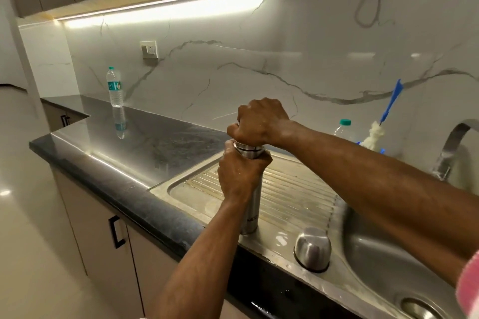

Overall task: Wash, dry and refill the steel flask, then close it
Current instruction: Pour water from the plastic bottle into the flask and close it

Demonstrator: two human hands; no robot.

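Ribbed draining board [298, 189] under hands, left hand [239, 173] and right hand [260, 123] both gripping flask [252, 202] (steel cup [312, 248] beside).

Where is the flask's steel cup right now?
In the head view the steel cup sits upside down on the sink's draining board, right of the flask and just left of the basin.

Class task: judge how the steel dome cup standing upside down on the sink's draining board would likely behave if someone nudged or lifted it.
The steel dome cup looks rigid, so it should not flex. Sitting on its wide rim, it would probably slide rather than tip. The draining board looks wet beside it, so its polished surface may be slippery.
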